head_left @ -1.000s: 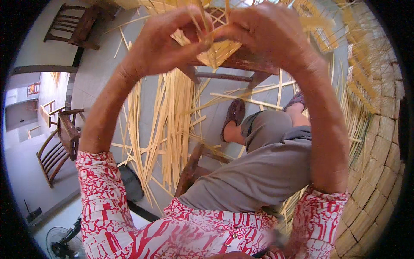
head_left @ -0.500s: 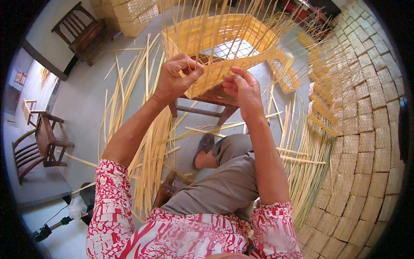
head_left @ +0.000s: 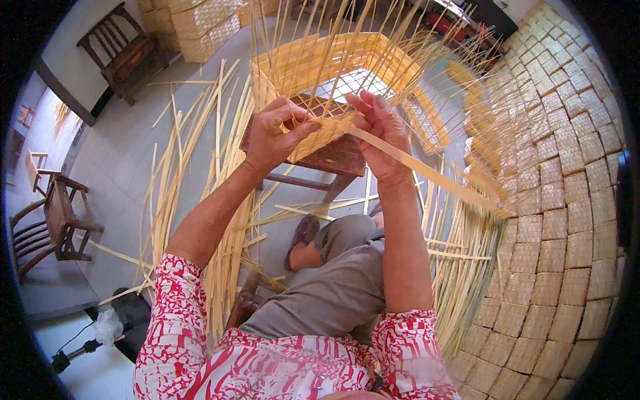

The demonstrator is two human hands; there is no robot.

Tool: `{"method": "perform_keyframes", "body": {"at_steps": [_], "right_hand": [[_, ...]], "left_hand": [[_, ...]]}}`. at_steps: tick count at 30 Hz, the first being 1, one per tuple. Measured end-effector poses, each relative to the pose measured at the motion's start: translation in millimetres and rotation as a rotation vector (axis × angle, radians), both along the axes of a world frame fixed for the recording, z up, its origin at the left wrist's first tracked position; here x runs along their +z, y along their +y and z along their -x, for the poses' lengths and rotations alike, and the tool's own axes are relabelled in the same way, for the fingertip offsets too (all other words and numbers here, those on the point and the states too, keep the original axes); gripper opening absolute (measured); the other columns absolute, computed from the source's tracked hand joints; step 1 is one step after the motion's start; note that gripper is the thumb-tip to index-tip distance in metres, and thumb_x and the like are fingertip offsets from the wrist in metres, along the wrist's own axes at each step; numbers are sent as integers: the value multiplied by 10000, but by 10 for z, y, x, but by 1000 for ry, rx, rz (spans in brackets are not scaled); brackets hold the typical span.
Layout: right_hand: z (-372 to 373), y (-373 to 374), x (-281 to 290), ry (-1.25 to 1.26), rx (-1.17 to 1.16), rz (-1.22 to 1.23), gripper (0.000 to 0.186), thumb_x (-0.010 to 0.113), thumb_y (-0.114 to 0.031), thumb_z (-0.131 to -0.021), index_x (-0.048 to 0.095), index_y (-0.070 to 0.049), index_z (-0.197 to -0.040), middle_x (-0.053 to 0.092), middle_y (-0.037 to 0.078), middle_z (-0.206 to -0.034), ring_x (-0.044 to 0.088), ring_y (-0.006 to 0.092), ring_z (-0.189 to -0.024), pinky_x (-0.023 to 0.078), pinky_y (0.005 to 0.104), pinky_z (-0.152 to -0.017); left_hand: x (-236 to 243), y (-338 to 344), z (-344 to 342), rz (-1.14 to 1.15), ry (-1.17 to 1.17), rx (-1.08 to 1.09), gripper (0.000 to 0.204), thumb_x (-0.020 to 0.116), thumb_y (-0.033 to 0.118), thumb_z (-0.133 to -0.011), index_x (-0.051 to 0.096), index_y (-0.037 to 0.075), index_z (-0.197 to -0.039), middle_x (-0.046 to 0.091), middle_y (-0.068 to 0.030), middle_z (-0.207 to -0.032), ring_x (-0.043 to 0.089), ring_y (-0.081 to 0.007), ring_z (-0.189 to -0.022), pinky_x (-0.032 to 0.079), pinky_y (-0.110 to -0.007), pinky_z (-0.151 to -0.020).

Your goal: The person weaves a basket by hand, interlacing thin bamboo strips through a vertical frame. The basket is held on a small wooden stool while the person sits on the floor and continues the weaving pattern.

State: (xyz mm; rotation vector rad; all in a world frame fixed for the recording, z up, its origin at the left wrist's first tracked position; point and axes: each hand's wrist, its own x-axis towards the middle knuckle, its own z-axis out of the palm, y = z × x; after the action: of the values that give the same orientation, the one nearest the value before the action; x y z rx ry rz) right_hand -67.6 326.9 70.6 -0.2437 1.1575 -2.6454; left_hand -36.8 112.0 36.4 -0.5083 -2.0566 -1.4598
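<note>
A half-woven bamboo basket [head_left: 300,63], its upright stakes standing loose above the walls, rests on a low wooden stool [head_left: 333,162] in front of me. My left hand [head_left: 277,130] is closed at the near wall, thumb and forefinger pinching a flat bamboo strip [head_left: 427,172] there. From that pinch the strip bends by my right hand [head_left: 383,133] and trails over its wrist toward the lower right. The fingers of my right hand are bent around the strip near the basket's near side, with the forefinger raised; its exact grip is partly hidden.
Loose bamboo strips [head_left: 227,253] lie on the floor at left, more [head_left: 460,280] at right. Finished woven pieces are stacked like a wall [head_left: 560,227] along the right. Wooden chairs [head_left: 63,217] stand at left, woven boxes [head_left: 203,30] at the back.
The strip, which ran along the basket's near wall, now has its free length swung out to the lower right across my right wrist. My right hand has turned, its fingers raised.
</note>
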Motion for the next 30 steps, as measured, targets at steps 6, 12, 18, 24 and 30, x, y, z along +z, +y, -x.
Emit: {"method": "perform_keyframes", "body": {"at_steps": [6,12,18,24,30], "right_hand": [[-288,-209,265,427,-15,-437,330,729,-223,-918,656,-39,-1182,655,68,-1143,572,110,-985,464,262,-866],[-257,-170,133,373,-281,-469,279,638,-273,-985,651,-25,-857,629,37,-929,558,96,-818,463,239,-757],[-178,-132,235,346,-421,-624,457,495,-36,-908,487,-9,-1364,558,162,-1251,588,152,-906,538,291,-763],[-61,-5,128,228,-470,-353,172,554,-123,-945,556,-47,-1099,595,83,-984,597,141,-824,556,297,-660],[-97,-10,109,-295,-527,238,196,445,-224,-1036,483,-33,-1010,573,153,-1018,601,264,-837,567,414,-776]], "left_hand": [[-23,20,14,-9,4,-17,102,783,87,-840,710,35,-889,617,-32,-832,593,-119,-740,479,-256,-641],[-51,76,14,-49,-34,-6,96,777,83,-849,700,32,-874,600,-25,-842,592,-124,-764,480,-266,-662],[-45,36,4,-19,-24,12,111,792,93,-838,714,31,-884,615,-27,-837,588,-110,-756,477,-249,-652],[-26,87,-11,-65,-4,-7,88,768,85,-858,699,51,-900,592,-20,-834,563,-135,-768,453,-277,-685],[-59,84,14,-62,29,60,103,767,98,-866,718,52,-944,571,-10,-788,538,-95,-695,449,-239,-615]]}}
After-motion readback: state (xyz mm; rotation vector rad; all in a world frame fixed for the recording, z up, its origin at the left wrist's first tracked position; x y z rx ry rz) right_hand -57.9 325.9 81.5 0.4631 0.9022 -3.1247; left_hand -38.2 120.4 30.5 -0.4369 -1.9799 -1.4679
